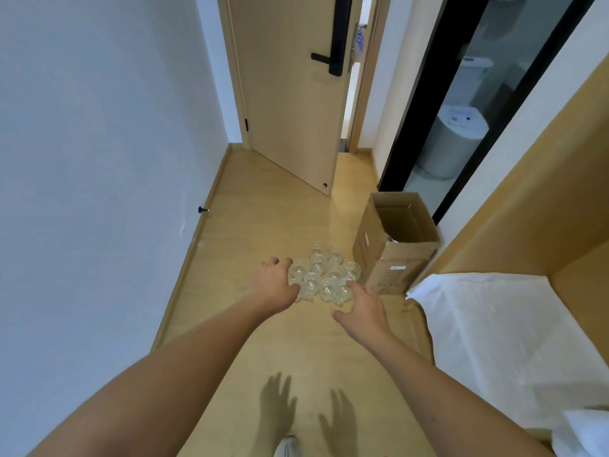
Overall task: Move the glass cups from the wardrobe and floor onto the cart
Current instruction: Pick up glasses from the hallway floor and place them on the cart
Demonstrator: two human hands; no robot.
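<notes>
Several clear glass cups (324, 273) stand clustered on the wooden floor in the middle of the view. My left hand (275, 283) is stretched out over the cluster's left edge, fingers curled, overlapping the leftmost cups; I cannot tell whether it grips one. My right hand (361, 303) reaches toward the cluster's near right side, fingers spread, holding nothing. Both arms are extended forward. No cart or wardrobe interior is in view.
An open cardboard box (395, 245) stands right of the cups. A bed with white sheet (494, 324) and wooden frame fills the right side. A half-open wooden door (290, 103) lies ahead, a white wall on the left, a glass bathroom partition (468, 103) at right.
</notes>
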